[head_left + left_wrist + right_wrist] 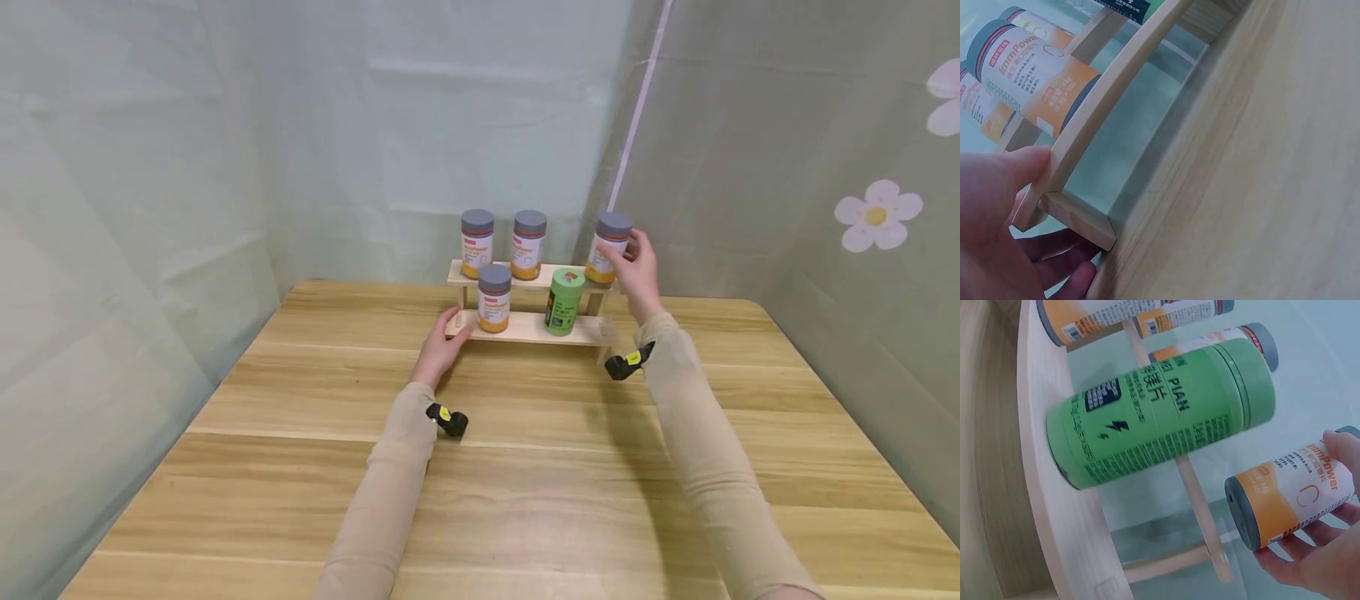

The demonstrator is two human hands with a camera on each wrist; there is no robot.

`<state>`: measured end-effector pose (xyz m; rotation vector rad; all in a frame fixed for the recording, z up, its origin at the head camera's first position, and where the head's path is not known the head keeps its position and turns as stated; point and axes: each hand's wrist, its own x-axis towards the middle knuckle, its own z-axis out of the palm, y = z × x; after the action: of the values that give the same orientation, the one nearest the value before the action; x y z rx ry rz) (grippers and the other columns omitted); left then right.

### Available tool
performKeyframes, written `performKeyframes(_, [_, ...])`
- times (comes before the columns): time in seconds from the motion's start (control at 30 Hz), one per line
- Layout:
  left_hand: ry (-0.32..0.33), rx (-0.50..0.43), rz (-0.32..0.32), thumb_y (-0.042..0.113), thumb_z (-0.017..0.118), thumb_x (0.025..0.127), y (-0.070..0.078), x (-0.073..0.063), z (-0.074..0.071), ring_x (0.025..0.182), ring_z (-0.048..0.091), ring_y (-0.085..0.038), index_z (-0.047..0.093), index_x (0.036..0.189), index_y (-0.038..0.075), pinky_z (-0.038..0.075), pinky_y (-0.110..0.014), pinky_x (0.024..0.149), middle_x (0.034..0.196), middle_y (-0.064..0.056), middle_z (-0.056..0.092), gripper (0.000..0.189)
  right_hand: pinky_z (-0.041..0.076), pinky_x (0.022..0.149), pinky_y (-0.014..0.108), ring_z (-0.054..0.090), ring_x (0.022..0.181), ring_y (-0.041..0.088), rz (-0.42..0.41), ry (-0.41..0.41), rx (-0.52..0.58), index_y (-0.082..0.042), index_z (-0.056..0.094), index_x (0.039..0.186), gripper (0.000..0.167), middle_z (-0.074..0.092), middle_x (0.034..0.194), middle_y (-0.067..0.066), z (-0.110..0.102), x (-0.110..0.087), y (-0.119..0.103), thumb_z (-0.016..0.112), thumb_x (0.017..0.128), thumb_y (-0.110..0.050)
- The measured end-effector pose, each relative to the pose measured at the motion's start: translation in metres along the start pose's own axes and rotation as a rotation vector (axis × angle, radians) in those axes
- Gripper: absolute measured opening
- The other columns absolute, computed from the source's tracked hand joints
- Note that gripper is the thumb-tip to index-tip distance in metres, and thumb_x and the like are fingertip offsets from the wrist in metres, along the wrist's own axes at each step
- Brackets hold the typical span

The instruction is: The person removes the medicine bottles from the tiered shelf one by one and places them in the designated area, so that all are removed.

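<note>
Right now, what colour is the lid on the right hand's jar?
The lid is grey, clearest in the head view.

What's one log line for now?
Left hand: grips wooden rack, lower left end | Right hand: holds ImmPower bottle, upper right end | Green MEI PIAN bottle: upright, lower tier

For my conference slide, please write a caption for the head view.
Left hand grips a wooden rack; right hand holds a grey-lidded jar by the upper shelf.
</note>
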<state>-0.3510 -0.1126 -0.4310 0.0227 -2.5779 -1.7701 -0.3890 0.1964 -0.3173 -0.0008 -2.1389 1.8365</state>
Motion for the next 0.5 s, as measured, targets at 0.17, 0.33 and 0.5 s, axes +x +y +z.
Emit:
performKeyframes(0.17, [-0.007,-0.01,-0.012,0.036,0.054,0.098,0.001,0.001,0.0,0.148,0.024,-0.033,0.028,0.152,0.02,0.018,-0.051,0.122,0.16,-0.011,0.027,0.061,0.038,0.111,0.042,0.047,0.125,0.024,-0.005,0.005,-0.011,-0.012,0.039,0.143,0.061,0.047,0.143,0.016,-0.006,-0.002,-0.003,0.066,0.091,-0.03])
performKeyframes(0.33, [-0.01,-0.011,-0.015,0.037,0.053,0.098,0.001,0.0,0.0,0.148,0.024,-0.034,0.028,0.152,0.021,0.018,-0.052,0.121,0.16,-0.011,0.026,0.062,0.039,0.109,0.041,0.047,0.122,0.022,-0.006,0.002,-0.026,-0.014,0.039,0.143,0.061,0.048,0.141,0.015,-0.012,-0.004,-0.004,0.066,0.091,-0.032])
performKeyframes(0.5, [-0.005,0.0,-0.006,0.035,0.054,0.098,0.0,0.0,0.0,0.147,0.026,-0.034,0.03,0.151,0.021,0.019,-0.052,0.121,0.159,-0.012,0.028,0.06,0.039,0.108,0.039,0.047,0.121,0.021,-0.011,0.002,-0.034,-0.014,0.038,0.144,0.063,0.047,0.14,0.014,-0.016,-0.006,-0.002,0.066,0.091,-0.033])
